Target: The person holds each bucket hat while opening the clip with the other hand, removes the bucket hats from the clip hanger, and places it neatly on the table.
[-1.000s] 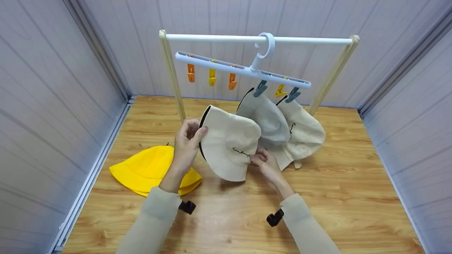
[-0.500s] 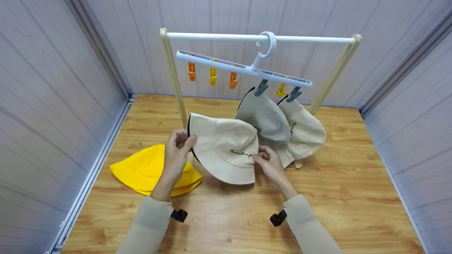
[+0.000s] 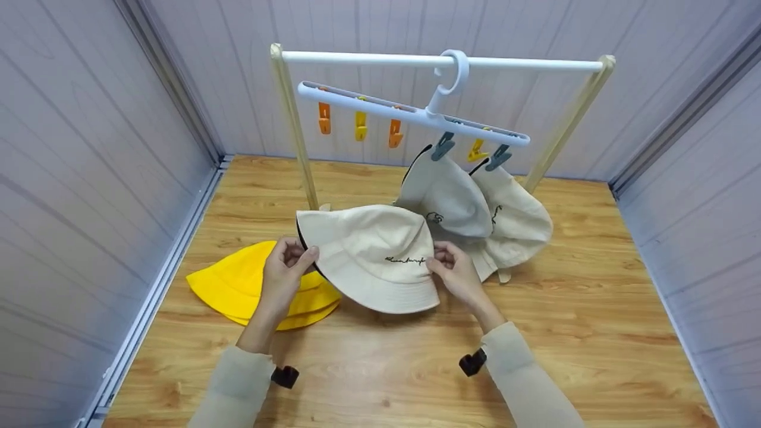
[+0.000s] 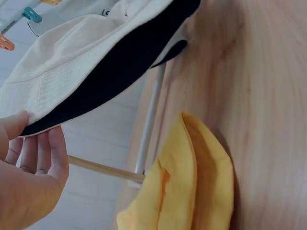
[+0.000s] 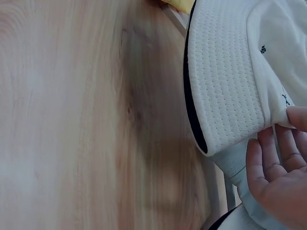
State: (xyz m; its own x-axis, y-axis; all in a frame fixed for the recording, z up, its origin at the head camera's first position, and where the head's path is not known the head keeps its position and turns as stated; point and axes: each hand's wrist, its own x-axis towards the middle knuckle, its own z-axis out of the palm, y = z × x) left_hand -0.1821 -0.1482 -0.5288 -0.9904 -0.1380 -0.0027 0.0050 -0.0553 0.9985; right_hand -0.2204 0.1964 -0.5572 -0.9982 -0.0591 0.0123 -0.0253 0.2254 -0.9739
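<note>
Mid-frame, left grip (image 3: pixel 280 276) and right grip (image 3: pixel 458 275) pinch the cream bucket hat (image 3: pixel 368 249); careless lifting could snag the clipped grey bucket hat (image 3: pixel 455 199).

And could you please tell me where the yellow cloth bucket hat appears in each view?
Head: the yellow hat, left of centre, partly behind the left hand.
Left wrist: bottom, slightly right of centre.
Right wrist: apparently just a yellow sliver at the top edge.
Shared landmark: the held, dark-lined cream cloth bucket hat.

A wood-grain surface (image 3: pixel 380 368) carries a yellow hat (image 3: pixel 235 278) and a standing rack (image 3: pixel 386 59).
</note>
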